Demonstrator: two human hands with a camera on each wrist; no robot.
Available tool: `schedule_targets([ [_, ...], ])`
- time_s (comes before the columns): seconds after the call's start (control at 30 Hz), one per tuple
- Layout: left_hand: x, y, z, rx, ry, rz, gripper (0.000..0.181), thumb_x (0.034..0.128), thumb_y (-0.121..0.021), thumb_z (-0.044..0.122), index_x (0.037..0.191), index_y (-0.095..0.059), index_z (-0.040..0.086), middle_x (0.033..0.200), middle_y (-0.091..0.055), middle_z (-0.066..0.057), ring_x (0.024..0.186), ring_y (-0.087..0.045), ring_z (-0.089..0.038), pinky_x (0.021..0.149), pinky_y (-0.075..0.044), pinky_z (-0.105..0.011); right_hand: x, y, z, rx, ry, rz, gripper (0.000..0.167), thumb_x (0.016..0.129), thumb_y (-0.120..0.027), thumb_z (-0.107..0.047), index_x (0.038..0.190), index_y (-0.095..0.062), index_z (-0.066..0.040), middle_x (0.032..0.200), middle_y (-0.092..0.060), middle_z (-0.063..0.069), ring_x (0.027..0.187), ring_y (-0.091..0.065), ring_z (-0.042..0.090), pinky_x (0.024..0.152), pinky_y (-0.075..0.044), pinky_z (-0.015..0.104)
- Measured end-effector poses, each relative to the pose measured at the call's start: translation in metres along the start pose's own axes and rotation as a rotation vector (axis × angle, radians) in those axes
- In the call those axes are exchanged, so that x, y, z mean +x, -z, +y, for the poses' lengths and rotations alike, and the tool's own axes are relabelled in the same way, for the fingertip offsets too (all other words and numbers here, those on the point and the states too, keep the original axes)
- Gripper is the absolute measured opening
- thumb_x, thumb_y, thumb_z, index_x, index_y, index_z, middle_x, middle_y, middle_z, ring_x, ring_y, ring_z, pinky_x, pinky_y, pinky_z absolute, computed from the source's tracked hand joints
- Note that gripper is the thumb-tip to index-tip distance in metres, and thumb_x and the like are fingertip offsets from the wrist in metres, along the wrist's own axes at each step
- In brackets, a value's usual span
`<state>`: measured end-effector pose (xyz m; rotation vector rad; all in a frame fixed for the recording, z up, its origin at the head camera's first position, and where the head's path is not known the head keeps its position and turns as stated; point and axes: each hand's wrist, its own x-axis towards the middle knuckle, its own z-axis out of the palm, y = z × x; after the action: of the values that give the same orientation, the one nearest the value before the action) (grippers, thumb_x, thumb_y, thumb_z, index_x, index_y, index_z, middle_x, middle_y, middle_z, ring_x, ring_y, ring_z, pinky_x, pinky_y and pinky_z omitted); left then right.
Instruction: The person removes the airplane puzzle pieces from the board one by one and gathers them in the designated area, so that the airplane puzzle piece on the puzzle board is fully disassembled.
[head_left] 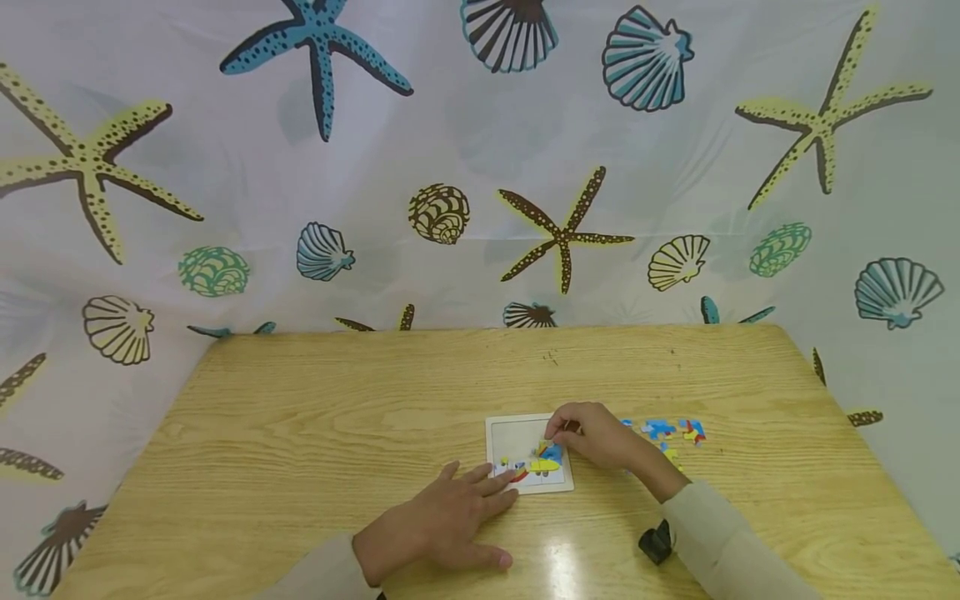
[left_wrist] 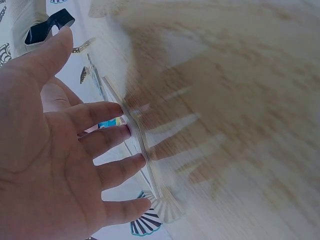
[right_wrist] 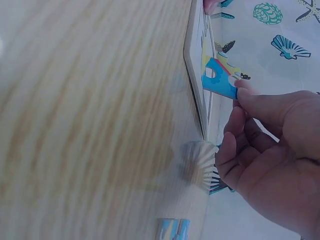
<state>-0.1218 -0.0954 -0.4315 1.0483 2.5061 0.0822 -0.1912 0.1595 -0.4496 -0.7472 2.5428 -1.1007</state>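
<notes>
A small white puzzle tray [head_left: 521,417] lies on the table, its lower part filled with joined pieces [head_left: 543,467] in yellow, blue and red. Over the tray's right side, my right hand [head_left: 596,435] pinches a blue puzzle piece [right_wrist: 220,80] between thumb and fingertips. The right wrist view shows this piece tilted, with a red and yellow edge. My left hand [head_left: 459,515] has its fingers spread, the fingertips touching the tray's lower left edge. In the left wrist view, the straight fingers [left_wrist: 120,170] reach along the tray's side and partly hide it.
Several loose puzzle pieces [head_left: 660,429] lie right of the tray, some partly hidden behind my right hand and forearm. A black device [head_left: 656,543] sits by my right sleeve. The wooden table [head_left: 337,400] meets a curtain [head_left: 420,283] printed with shells and starfish.
</notes>
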Motion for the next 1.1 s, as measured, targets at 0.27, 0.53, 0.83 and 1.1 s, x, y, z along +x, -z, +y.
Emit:
schedule_targets([
  [0.27, 0.003, -0.001, 0.000, 0.012, 0.002, 0.007, 0.079, 0.0847, -0.045, 0.071, 0.147, -0.037, 0.022, 0.156, -0.030, 0.001, 0.143, -0.029, -0.029, 0.109, -0.026, -0.060, 0.000, 0.001, 0.001, -0.009, 0.015, -0.023, 0.012, 0.095, -0.055, -0.007, 0.094, -0.067, -0.012, 0.094, -0.066, 0.001, 0.080, -0.057, 0.008, 0.069, -0.048, 0.021],
  [0.53, 0.004, 0.001, 0.001, 0.005, 0.002, -0.001, 0.079, 0.0848, -0.044, 0.071, 0.147, -0.037, 0.022, 0.156, -0.030, 0.000, 0.143, -0.029, -0.030, 0.109, -0.026, -0.061, -0.003, 0.006, 0.005, -0.003, 0.013, -0.029, 0.012, 0.096, -0.054, -0.008, 0.094, -0.065, -0.013, 0.093, -0.065, 0.003, 0.081, -0.057, 0.010, 0.071, -0.048, 0.022],
  [0.83, 0.004, 0.002, 0.001, -0.003, 0.003, 0.004, 0.080, 0.0847, -0.045, 0.071, 0.147, -0.037, 0.022, 0.156, -0.029, 0.001, 0.144, -0.028, -0.029, 0.110, -0.025, -0.061, -0.008, 0.016, 0.006, 0.012, 0.025, -0.045, 0.012, 0.096, -0.053, -0.008, 0.096, -0.065, -0.011, 0.092, -0.065, 0.004, 0.082, -0.057, 0.011, 0.072, -0.048, 0.024],
  [1.1, 0.003, 0.002, 0.001, -0.007, -0.001, 0.004, 0.080, 0.0849, -0.045, 0.071, 0.147, -0.036, 0.022, 0.156, -0.029, 0.001, 0.144, -0.028, -0.029, 0.110, -0.025, -0.061, -0.015, 0.026, 0.013, 0.011, 0.014, -0.067, 0.012, 0.096, -0.054, -0.010, 0.095, -0.065, -0.010, 0.094, -0.065, 0.003, 0.081, -0.057, 0.008, 0.072, -0.049, 0.023],
])
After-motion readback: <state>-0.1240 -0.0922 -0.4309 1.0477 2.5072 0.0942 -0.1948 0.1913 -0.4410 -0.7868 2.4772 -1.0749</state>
